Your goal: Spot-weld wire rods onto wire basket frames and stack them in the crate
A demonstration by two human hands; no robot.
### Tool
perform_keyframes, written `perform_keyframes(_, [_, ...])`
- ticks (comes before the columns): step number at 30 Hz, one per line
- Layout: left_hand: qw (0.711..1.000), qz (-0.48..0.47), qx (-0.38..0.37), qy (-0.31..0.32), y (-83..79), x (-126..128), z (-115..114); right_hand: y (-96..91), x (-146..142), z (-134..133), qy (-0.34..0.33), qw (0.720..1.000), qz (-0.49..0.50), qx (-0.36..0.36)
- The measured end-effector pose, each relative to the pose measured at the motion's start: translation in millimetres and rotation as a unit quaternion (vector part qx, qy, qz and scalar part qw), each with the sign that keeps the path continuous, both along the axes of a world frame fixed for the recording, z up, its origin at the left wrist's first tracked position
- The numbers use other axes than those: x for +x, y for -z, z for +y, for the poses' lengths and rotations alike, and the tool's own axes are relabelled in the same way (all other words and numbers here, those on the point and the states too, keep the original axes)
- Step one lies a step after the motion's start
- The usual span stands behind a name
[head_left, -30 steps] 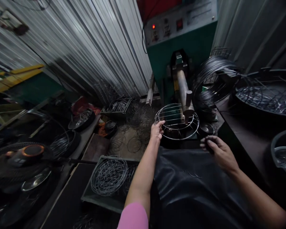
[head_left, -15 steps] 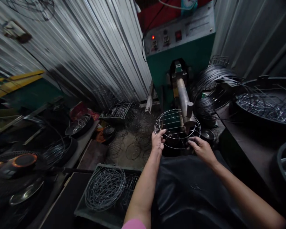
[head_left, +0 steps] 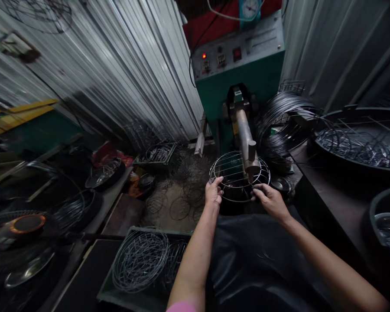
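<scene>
The right hand (head_left: 269, 200), which is out to the right of the wire rack (head_left: 234, 187) 1 second ago, is now at the rack's near edge, just under the tip (head_left: 251, 177) of the machine's metal arm (head_left: 243, 130). Its thumb and fingers are nearly together; whether they pinch the rim or a small part there cannot be told. The left hand (head_left: 213, 192) stays closed on the rack's left edge, thumb on top, as in both earlier views. The rack is below the arm, left of the left edge of the right-hand desk (head_left: 325, 186); what bears it from below is hidden. So the work seems to have gone from 1 hand steadying the rack to 2 hands positioning something at the tip.
</scene>
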State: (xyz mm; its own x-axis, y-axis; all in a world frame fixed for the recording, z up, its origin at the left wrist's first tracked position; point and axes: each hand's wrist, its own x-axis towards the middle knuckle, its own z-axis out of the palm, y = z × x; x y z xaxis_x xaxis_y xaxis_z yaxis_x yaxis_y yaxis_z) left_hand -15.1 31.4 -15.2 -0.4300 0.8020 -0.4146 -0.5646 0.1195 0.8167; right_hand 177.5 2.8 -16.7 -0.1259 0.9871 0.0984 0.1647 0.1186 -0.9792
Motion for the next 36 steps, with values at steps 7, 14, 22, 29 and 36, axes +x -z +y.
perform_keyframes(7, [0.999,0.005,-0.053,-0.009,-1.8,5,2,-2.9,-6,7,0.000,1.000,0.004,-0.027])
perform_keyframes(14, [0.990,-0.003,-0.102,0.096,-4.0,-22,-3,20.2,35,-31,0.032,0.982,-0.172,0.069])
perform_keyframes(22, [0.958,0.077,-0.165,0.221,-1.3,-50,47,100.1,25,-101,-0.220,0.787,-0.565,-0.115])
perform_keyframes(29, [0.977,0.026,-0.128,0.168,-1.1,-42,26,104.9,25,-112,-0.241,0.798,-0.542,-0.107])
perform_keyframes(36, [0.997,0.027,-0.053,0.055,2.1,-29,-4,123.7,73,-137,-0.167,0.929,-0.285,-0.165])
